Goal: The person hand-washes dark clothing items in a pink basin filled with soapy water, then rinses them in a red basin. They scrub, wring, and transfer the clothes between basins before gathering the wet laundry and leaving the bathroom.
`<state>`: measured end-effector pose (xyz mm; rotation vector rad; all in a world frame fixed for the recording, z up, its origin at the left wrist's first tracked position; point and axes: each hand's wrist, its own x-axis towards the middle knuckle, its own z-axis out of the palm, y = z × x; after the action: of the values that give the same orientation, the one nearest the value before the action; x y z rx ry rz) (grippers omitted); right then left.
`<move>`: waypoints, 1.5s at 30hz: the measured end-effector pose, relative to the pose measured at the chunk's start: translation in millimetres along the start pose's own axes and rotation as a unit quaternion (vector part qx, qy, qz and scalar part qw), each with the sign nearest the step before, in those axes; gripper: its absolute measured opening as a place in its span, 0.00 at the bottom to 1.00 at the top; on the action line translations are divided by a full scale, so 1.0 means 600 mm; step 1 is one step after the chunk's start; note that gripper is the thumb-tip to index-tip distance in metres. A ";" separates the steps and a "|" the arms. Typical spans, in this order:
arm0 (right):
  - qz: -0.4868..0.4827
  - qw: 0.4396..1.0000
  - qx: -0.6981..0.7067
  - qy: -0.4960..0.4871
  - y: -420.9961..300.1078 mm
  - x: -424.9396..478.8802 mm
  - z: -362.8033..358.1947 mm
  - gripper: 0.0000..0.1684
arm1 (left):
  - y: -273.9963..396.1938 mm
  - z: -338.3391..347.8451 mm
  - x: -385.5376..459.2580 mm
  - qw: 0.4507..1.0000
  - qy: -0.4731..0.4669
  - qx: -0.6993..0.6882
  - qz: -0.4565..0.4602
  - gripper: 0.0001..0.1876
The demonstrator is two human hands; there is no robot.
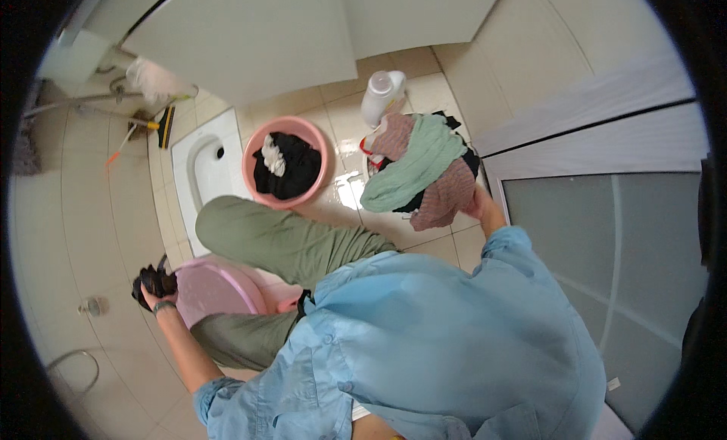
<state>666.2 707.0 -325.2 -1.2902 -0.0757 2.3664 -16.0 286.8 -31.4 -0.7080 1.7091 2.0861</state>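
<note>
My left hand [158, 301] grips a bunched black cloth [154, 281], just outside the rim of a purple plastic basin [250, 281] between my legs. To the right, my right hand [481, 204] is at the edge of a heaped pile of clothes, against a brownish-pink knitted garment [448, 198]; its fingers are mostly hidden. A light green knitted garment [420, 161] lies across that pile, with black fabric beneath and part of a white container rim showing. A pink basin [324, 161] on the floor holds black clothes [295, 167] and a white cloth [274, 156].
A white detergent bottle [379, 96] stands behind the clothes pile. A white squat toilet [199, 156] is set in the tiled floor beyond the pink basin. A squeegee [165, 127] leans by the left wall. A frosted glass door [568, 241] is at the right.
</note>
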 end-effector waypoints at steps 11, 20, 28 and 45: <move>0.120 0.968 0.219 -0.029 0.231 -0.015 0.118 0.25 | 0.004 -0.030 0.025 1.000 0.002 -0.010 -0.008 0.22; -0.155 0.977 0.140 0.030 0.125 -0.069 0.077 0.26 | -0.019 -0.034 0.045 0.998 -0.001 -0.032 -0.046 0.21; -0.151 0.983 -0.031 0.100 0.042 -0.193 0.162 0.23 | -0.044 -0.012 0.028 0.997 -0.011 -0.049 -0.063 0.21; -0.357 0.727 -0.545 0.218 0.044 -0.224 0.267 0.29 | -0.052 0.033 -0.037 0.994 -0.005 -0.060 -0.088 0.19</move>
<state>589.7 654.6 -136.0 -1.7619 -1.6739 1.1806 16.4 313.8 -40.3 -0.8507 1.4665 2.0781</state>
